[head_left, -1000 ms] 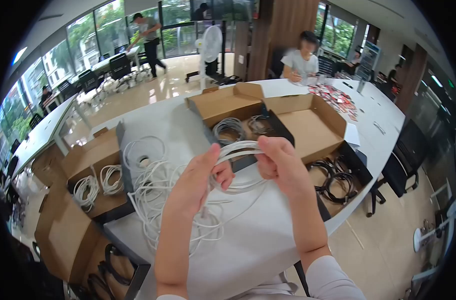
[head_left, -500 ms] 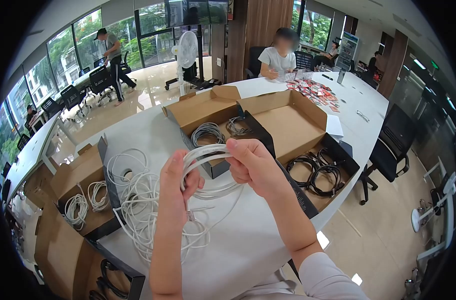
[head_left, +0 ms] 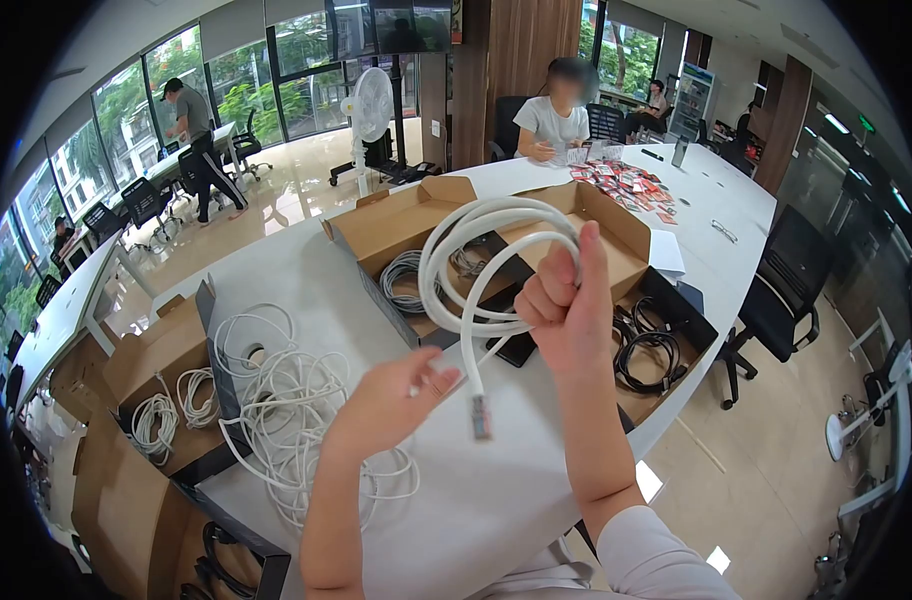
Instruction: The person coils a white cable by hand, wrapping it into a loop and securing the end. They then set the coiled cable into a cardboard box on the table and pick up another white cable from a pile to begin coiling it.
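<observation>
Now the coiled white network cable [head_left: 456, 265] is up in the air over the white table [head_left: 456, 480], its plug dangling, gripped in the right hand's [head_left: 566, 295] closed fingers. The left hand [head_left: 391, 400] hangs empty and half-open beside it, near the tangled white cables [head_left: 296, 410]; open cardboard boxes [head_left: 181, 375] sit around.

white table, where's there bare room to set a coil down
The widest bare patch of the white table lies between the loose white cables and the right forearm. Another runs between those cables and the box of grey coils. It's crowded at the tangle itself and left of it, at the box of white coils.
</observation>
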### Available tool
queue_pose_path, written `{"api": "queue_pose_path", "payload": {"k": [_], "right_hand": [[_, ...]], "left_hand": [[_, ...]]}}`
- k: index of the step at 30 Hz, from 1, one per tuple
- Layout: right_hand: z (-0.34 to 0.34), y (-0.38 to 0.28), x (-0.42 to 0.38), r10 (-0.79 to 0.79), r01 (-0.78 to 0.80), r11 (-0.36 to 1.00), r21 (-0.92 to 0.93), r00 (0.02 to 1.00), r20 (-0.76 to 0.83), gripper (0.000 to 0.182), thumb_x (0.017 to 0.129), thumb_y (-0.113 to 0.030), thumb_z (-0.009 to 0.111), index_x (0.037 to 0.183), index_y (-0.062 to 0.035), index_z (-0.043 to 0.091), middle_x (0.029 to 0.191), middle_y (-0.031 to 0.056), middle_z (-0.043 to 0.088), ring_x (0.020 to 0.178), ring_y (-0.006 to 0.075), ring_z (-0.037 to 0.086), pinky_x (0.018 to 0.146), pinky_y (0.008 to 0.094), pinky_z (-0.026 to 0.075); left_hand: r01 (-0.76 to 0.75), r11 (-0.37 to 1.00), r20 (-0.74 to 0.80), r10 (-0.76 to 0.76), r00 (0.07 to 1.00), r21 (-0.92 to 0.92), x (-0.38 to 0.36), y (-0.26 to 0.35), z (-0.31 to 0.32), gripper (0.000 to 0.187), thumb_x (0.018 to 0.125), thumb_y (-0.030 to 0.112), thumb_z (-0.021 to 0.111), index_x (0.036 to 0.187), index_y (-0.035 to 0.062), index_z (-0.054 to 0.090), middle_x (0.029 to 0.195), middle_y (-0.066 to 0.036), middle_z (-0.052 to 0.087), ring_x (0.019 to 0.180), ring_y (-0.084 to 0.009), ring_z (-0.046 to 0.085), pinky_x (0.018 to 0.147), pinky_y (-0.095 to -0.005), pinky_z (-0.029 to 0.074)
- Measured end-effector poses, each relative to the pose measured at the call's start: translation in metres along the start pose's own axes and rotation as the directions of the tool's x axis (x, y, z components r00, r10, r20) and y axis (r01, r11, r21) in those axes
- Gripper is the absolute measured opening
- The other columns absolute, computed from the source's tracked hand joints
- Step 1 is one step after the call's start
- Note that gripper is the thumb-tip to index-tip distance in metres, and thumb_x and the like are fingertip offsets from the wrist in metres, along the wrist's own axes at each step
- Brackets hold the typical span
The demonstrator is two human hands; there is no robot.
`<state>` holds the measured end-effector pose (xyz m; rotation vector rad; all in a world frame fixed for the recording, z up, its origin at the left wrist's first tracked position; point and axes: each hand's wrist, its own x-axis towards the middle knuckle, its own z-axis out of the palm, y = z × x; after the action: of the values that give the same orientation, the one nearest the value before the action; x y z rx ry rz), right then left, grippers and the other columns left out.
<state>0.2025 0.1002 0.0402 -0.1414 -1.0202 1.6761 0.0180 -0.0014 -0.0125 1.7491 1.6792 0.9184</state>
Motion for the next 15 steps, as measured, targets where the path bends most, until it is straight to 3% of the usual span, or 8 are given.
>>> {"api": "queue_pose_path", "payload": {"k": [3,6,9,12,14,15], "right_hand": [[-0.006,-0.004,0.001,-0.041,0.042,0.999,0.010,0.999,-0.016,0.050,0.098,-0.049,0.043,0.062,-0.0155,0.035,0.049,-0.0069,0.015,0.041,0.0074,0.012,0.042,0.0275,0.012],[-0.006,-0.007,0.002,-0.072,0.072,0.997,0.000,0.996,-0.049,0.050,0.098,-0.047,0.044,0.061,-0.0150,0.035,0.048,-0.0068,0.015,0.041,0.0073,0.012,0.042,0.0276,0.012],[-0.010,-0.008,0.004,-0.142,0.141,0.990,-0.027,0.989,-0.039,0.050,0.099,-0.045,0.044,0.061,-0.0142,0.034,0.048,-0.0064,0.016,0.041,0.0075,0.013,0.041,0.0279,0.013],[-0.019,-0.002,0.007,-0.230,0.231,0.972,-0.038,0.972,0.040,0.049,0.098,-0.041,0.047,0.059,-0.0130,0.034,0.047,-0.0058,0.021,0.039,0.0079,0.017,0.040,0.0280,0.015],[-0.024,0.006,0.009,-0.304,0.313,0.949,-0.042,0.942,0.140,0.049,0.096,-0.037,0.052,0.057,-0.0113,0.039,0.046,-0.0052,0.028,0.038,0.0085,0.023,0.039,0.0277,0.018],[-0.025,0.009,0.008,-0.401,0.435,0.877,-0.205,0.896,0.188,0.046,0.094,-0.034,0.055,0.057,-0.0100,0.042,0.046,-0.0046,0.033,0.038,0.0084,0.028,0.039,0.0272,0.021]], "left_hand": [[0.062,0.993,0.387,-0.016,0.922,-0.105,0.004,-0.011,0.002,0.024,0.094,0.025,0.057,0.094,0.0012,0.062,0.070,-0.003,0.060,0.067,-0.0108,0.057,0.058,-0.0270,0.046],[0.180,0.963,0.447,-0.073,0.891,-0.203,0.007,-0.005,-0.006,0.019,0.093,0.020,0.056,0.092,0.0020,0.060,0.065,-0.001,0.054,0.060,-0.0083,0.052,0.053,-0.0242,0.043],[0.176,0.866,0.274,-0.048,0.961,-0.468,0.005,-0.009,-0.008,0.013,0.092,0.014,0.053,0.097,0.0026,0.059,0.063,0.003,0.049,0.048,-0.0063,0.041,0.044,-0.0218,0.036],[0.308,0.514,0.314,-0.078,0.946,-0.801,0.004,-0.007,-0.023,0.016,0.092,0.012,0.050,0.102,0.0027,0.058,0.064,0.004,0.048,0.042,-0.0049,0.033,0.039,-0.0208,0.029],[0.300,0.362,0.327,0.016,0.945,-0.883,0.007,-0.014,-0.030,0.021,0.094,0.017,0.047,0.103,0.0021,0.059,0.066,0.002,0.051,0.039,-0.0050,0.031,0.036,-0.0213,0.026],[0.297,0.280,0.325,0.060,0.944,-0.913,0.007,-0.017,-0.033,0.023,0.095,0.019,0.046,0.103,0.0019,0.059,0.067,0.001,0.052,0.038,-0.0050,0.029,0.035,-0.0216,0.024]]}}
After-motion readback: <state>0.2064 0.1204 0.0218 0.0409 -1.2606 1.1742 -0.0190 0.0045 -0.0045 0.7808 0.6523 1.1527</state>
